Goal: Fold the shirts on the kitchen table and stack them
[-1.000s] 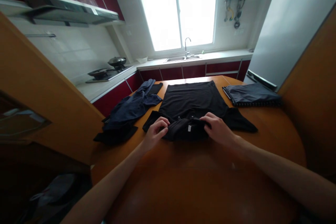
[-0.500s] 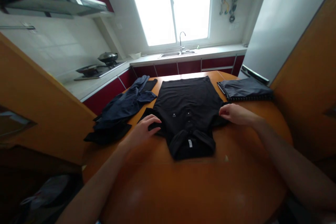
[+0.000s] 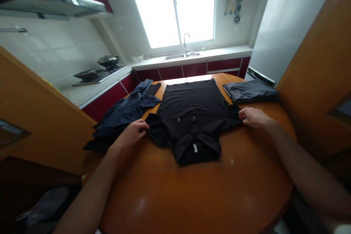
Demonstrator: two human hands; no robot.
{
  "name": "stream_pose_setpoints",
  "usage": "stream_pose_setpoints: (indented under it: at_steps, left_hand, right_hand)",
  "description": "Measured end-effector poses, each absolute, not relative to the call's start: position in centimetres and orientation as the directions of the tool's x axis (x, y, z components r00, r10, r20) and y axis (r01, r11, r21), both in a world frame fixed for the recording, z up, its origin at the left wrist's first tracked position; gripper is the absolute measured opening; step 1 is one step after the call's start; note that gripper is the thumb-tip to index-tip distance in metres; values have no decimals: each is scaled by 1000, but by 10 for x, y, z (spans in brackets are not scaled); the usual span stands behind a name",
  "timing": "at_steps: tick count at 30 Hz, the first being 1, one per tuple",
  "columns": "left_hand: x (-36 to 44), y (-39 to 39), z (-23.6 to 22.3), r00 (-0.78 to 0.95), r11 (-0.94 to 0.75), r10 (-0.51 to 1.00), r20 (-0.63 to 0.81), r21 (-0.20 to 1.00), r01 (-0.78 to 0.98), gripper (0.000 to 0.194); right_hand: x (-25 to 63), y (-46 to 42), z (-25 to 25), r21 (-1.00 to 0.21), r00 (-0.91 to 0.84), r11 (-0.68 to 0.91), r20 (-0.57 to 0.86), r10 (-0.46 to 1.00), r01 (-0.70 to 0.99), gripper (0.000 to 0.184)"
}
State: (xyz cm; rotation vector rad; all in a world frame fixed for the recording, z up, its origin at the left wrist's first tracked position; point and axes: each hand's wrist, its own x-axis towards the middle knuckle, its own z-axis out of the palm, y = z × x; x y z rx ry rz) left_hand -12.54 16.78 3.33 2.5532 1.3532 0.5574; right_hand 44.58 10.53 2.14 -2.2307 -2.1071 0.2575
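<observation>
A black polo shirt (image 3: 192,109) lies flat, front up, on the round wooden table (image 3: 192,190), its collar toward me. My left hand (image 3: 133,133) is closed on the end of the shirt's left-side sleeve. My right hand (image 3: 252,117) pinches the end of the other sleeve at the table's right. Both sleeves are pulled outward.
A crumpled dark blue garment (image 3: 123,113) lies on the table's left edge. A folded grey garment (image 3: 251,91) sits at the far right. Behind are a kitchen counter with a sink (image 3: 181,56), a stove with a wok (image 3: 105,62) and a grey fridge (image 3: 285,25).
My hands left the collar and moved apart to the two sleeves. The shirt's collar now lies flat and the sleeves are spread out sideways.
</observation>
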Motion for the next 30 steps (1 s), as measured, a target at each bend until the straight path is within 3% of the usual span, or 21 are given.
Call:
stream_pose_setpoints:
  at_steps: [3, 8, 11, 14, 17, 19, 24, 26, 30]
  left_hand:
    - [-137, 169, 39, 335, -467, 851, 405, 292, 835, 18]
    - [-133, 172, 29, 388, -486, 854, 346, 266, 832, 27]
    - [-111, 157, 33, 494, -594, 797, 348, 302, 745, 30]
    - [-79, 126, 45, 725, -715, 666, 174, 425, 555, 27]
    - [-49, 98, 49, 862, -740, 506, -4, 512, 436, 51]
    - [-34, 88, 44, 886, -766, 462, -34, 488, 418, 59]
    - [-17, 89, 25, 881, -829, 470, 51, 369, 420, 25]
    - [-16, 92, 21, 864, -816, 495, 94, 393, 425, 22]
    - [-14, 96, 15, 743, -686, 646, 177, 562, 462, 26]
  right_hand:
    - [454, 104, 27, -150, 194, -185, 49, 980, 971, 18]
    - [451, 102, 29, -128, 212, -197, 118, 970, 972, 22]
    - [436, 92, 27, -262, -42, 100, 218, 975, 960, 21]
    - [412, 70, 22, -439, -441, 496, 228, 868, 749, 14]
    - [389, 48, 10, -509, -599, 580, 150, 787, 636, 15]
    - [377, 40, 0, -460, -588, 589, 164, 792, 665, 16]
    - [364, 45, -12, -206, -570, 631, 288, 769, 748, 13]
    - [362, 47, -11, -96, -586, 640, 315, 746, 763, 17]
    - [356, 47, -12, 77, -611, 623, 323, 723, 778, 18]
